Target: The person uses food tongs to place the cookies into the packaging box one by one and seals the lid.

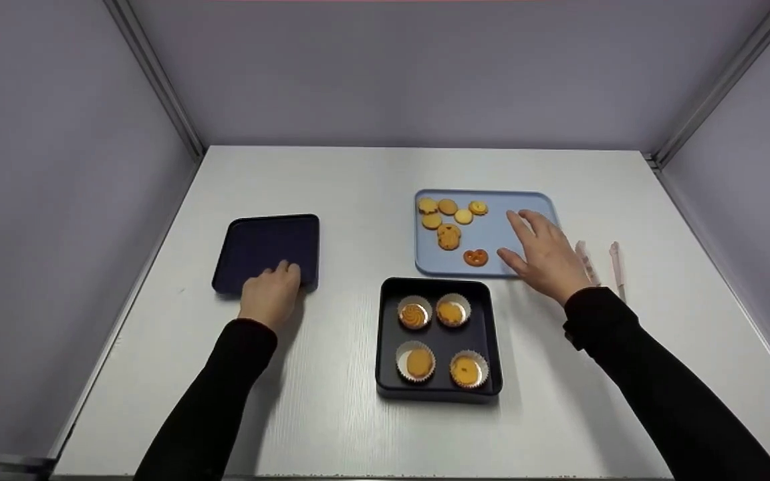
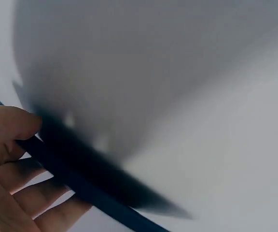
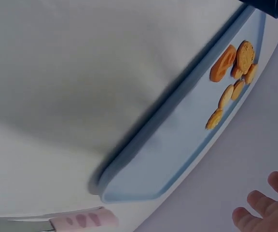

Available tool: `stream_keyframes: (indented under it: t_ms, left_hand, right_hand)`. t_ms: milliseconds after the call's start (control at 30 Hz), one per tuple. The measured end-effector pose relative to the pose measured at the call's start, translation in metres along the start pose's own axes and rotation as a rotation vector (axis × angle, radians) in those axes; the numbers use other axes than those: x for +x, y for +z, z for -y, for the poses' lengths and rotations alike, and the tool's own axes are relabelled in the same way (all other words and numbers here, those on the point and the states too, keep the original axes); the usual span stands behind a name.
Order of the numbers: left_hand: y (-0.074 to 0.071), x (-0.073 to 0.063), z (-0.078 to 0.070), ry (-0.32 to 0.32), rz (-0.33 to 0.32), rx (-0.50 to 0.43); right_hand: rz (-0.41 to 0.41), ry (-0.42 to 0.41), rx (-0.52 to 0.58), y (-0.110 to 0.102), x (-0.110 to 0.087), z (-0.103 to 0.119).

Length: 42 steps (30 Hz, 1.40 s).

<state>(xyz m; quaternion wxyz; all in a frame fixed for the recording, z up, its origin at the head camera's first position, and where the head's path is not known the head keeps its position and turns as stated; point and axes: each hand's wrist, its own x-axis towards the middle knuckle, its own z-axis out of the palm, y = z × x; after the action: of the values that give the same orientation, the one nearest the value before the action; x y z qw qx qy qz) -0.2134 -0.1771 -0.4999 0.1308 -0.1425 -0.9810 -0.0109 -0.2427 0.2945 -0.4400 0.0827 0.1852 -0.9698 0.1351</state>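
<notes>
At the left, a shallow dark navy lid (image 1: 271,242) lies with its rim up. My left hand (image 1: 270,294) grips its near edge; in the left wrist view the thumb lies on one side of the dark rim (image 2: 62,174) and the fingers on the other. My right hand (image 1: 547,262) hovers over the right part of a light blue tray (image 1: 492,227), fingers spread, holding nothing. On that tray are several cookies (image 1: 448,237) and a pretzel-shaped cookie (image 1: 476,258), the nearest to the right fingers.
A dark square box (image 1: 437,341) stands in front of the blue tray, holding several paper cups, each with a cookie, such as a swirl cookie (image 1: 414,316). Right of the tray lie two slim pink-patterned items (image 1: 617,264). Grey panels (image 1: 385,73) enclose the white table (image 1: 331,414).
</notes>
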Motion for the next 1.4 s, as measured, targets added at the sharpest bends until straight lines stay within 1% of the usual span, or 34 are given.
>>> stream_keyframes:
  t_ms: [67, 133, 300, 400, 500, 600, 733, 867, 967, 1067, 1133, 1233, 1300, 1400]
  left_hand:
    - [-0.006, 0.003, -0.002, 0.014, -0.012, 0.0]
    - [-0.014, 0.006, -0.005, 0.027, -0.041, -0.001]
    - [-0.036, 0.015, -0.015, 0.067, -0.166, -0.02]
    - [-0.049, 0.02, -0.022, 0.068, -0.226, -0.055]
    - [-0.061, 0.024, -0.028, 0.041, -0.27, -0.139]
    - [-0.074, 0.027, -0.035, 0.008, -0.301, -0.287]
    - [-0.091, 0.03, -0.043, -0.042, -0.327, -0.498]
    - [-0.104, 0.033, -0.051, -0.063, -0.397, -0.656]
    - [-0.113, 0.034, -0.056, -0.051, -0.454, -0.765]
    - [-0.121, 0.036, -0.06, -0.04, -0.487, -0.877]
    - [-0.125, 0.036, -0.062, -0.041, -0.494, -0.965]
    - [-0.132, 0.037, -0.066, -0.049, -0.478, -1.088]
    - [-0.135, 0.037, -0.068, -0.054, -0.459, -1.17]
    - [-0.14, 0.038, -0.072, -0.065, -0.419, -1.299]
  right_hand:
    - [-0.001, -0.036, 0.006, 0.0, 0.002, 0.007]
    - [-0.011, -0.076, 0.016, 0.001, 0.005, 0.015]
    - [-0.056, -0.18, 0.038, 0.004, 0.012, 0.033]
    - [-0.078, -0.234, 0.037, 0.007, 0.017, 0.042]
    - [-0.078, -0.259, 0.033, 0.008, 0.022, 0.05]
    - [-0.062, -0.258, 0.039, 0.008, 0.026, 0.058]
    - [-0.045, -0.241, 0.078, 0.007, 0.031, 0.064]
    - [-0.001, -0.186, 0.151, 0.006, 0.034, 0.067]
    - [0.056, -0.128, 0.255, 0.005, 0.036, 0.07]
    - [0.105, -0.077, 0.392, 0.003, 0.039, 0.072]
    - [0.134, -0.054, 0.487, 0.002, 0.041, 0.074]
    - [0.179, -0.01, 0.632, 0.001, 0.044, 0.075]
    - [0.203, 0.03, 0.721, 0.0, 0.046, 0.076]
    - [0.218, 0.087, 0.816, -0.002, 0.048, 0.076]
